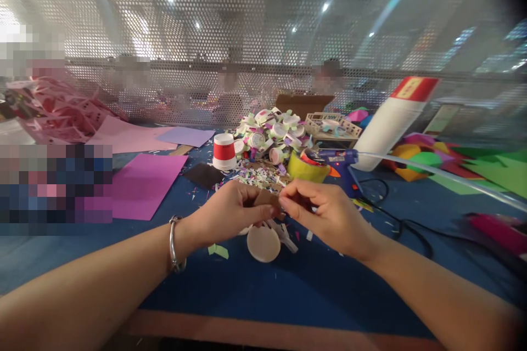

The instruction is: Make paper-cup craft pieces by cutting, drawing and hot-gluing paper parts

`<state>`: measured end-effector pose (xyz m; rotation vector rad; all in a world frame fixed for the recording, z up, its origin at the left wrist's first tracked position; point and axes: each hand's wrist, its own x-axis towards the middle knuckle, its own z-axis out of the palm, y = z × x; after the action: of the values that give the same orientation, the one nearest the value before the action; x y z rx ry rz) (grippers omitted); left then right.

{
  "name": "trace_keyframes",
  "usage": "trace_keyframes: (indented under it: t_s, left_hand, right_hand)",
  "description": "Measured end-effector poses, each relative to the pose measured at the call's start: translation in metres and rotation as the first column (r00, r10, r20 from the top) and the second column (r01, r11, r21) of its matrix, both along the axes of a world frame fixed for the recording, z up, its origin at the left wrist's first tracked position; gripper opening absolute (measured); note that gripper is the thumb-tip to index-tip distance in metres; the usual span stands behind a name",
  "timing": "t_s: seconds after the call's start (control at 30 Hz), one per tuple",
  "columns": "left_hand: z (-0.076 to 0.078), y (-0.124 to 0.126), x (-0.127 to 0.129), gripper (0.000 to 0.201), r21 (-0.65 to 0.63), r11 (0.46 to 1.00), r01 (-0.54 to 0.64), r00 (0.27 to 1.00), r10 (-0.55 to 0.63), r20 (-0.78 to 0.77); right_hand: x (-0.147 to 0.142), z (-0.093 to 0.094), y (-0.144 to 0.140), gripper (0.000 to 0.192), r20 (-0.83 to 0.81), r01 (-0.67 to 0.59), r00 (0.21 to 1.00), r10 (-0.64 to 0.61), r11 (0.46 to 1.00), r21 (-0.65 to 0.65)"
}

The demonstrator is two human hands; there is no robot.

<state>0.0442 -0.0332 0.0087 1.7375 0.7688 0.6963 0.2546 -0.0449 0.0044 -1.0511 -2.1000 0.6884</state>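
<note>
Brown card piece between both hands, just above the surface, centre of view. Visible part lies roughly sideways, long axis seemingly left to right with the right end dipping a little; ends partly covered, so exact direction unclear. Left hand: fingers clamped on the card, thumb on the near side. Right hand: fingertips together at the card's right end; can't tell if they grip it.

Below the hands, pale round disc, pale strips beside it, light green scrap to the left. Beyond: paper scraps, then heap of white round pieces, red-and-white cup upside down at its left. Yellow roll right, blue glue gun beside it, nozzle end left. Tall white stack leans right, red end up.

Surface blue, brownish front edge. Black sheet and magenta sheet left, green sheets far right. Perforated metal screen across the back, blurred people behind.
</note>
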Motion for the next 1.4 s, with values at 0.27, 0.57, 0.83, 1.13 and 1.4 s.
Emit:
trace_keyframes:
  t_s: [0.27, 0.57, 0.83, 1.13, 1.4]
  left_hand:
    - [0.000, 0.000, -0.004, 0.046, 0.036, 0.994, 0.100, 0.995, -0.100, -0.007]
    - [-0.006, -0.005, 0.005, 0.037, 0.179, 0.983, -0.038, 0.999, 0.037, 0.011]
    - [-0.002, -0.013, 0.012, 0.033, -0.197, 0.980, -0.014, 0.986, 0.045, 0.157]
    - [0.002, -0.004, 0.003, 0.031, -0.271, 0.948, -0.165, 0.947, 0.229, 0.225]
    - [0.004, 0.011, -0.009, 0.016, -0.117, 0.927, -0.356, 0.895, 0.374, 0.244]
  right_hand:
    - [-0.002, 0.007, -0.005, 0.014, -0.030, -0.122, 0.992, 0.121, 0.992, -0.022]
    - [-0.005, 0.001, -0.004, 0.016, -0.062, -0.085, 0.994, 0.091, 0.993, 0.083]
    - [-0.007, -0.004, -0.006, 0.013, 0.012, -0.065, 0.998, 0.064, 0.978, 0.198]
    - [0.017, 0.004, 0.018, 0.022, 0.120, 0.049, 0.991, -0.065, 0.990, 0.129]
    - [0.027, 0.012, 0.026, 0.019, 0.238, 0.145, 0.958, -0.162, 0.986, 0.087]
